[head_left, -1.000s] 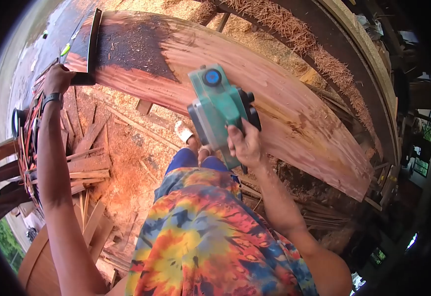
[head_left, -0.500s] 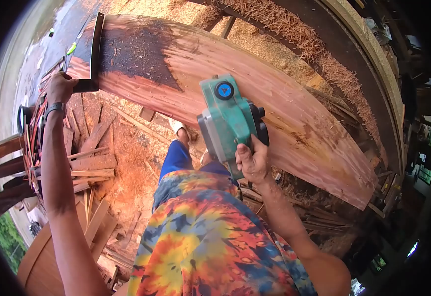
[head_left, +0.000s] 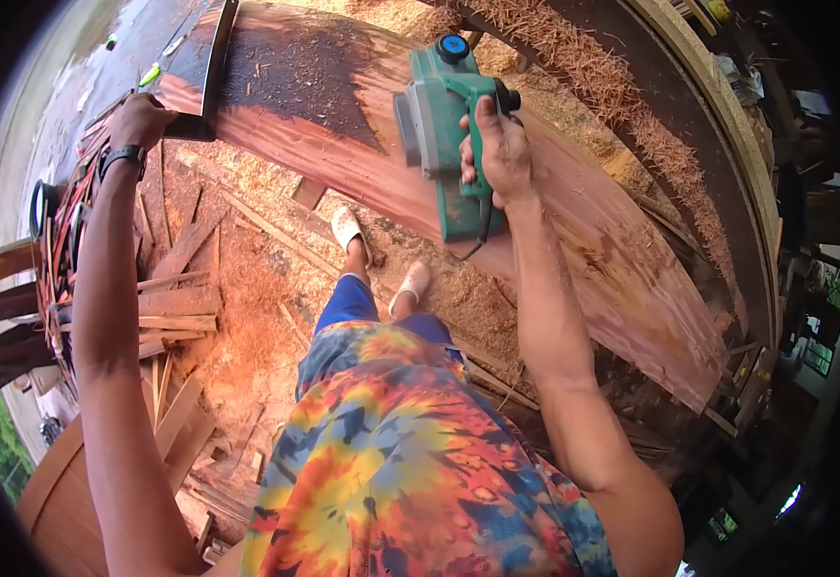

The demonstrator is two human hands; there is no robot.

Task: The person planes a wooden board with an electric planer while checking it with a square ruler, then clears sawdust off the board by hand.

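Observation:
My right hand [head_left: 503, 159] is wrapped around the handle of a green electric planer [head_left: 460, 204] with a blue-topped knob at its far end. The planer is over the middle of a long reddish wooden slab [head_left: 598, 260]; whether it touches the wood I cannot tell. At the slab's left part, beside a dark stained patch [head_left: 295, 72], my left hand [head_left: 141, 120] grips one end of a black L-shaped square [head_left: 216, 72]. The square's long leg lies across the slab, and my fingertips are partly hidden.
Wood offcuts [head_left: 184, 306] and sawdust cover the ground by my feet. Beyond the slab, a dark beam [head_left: 670, 106] carries heaps of shavings. A bundle of thin strips [head_left: 69, 250] stands at the left. The planer's cord [head_left: 483, 231] hangs toward me.
My right hand has carried the planer away from my body, farther over the slab. My left hand and the square appear slightly higher and farther right as the view shifts.

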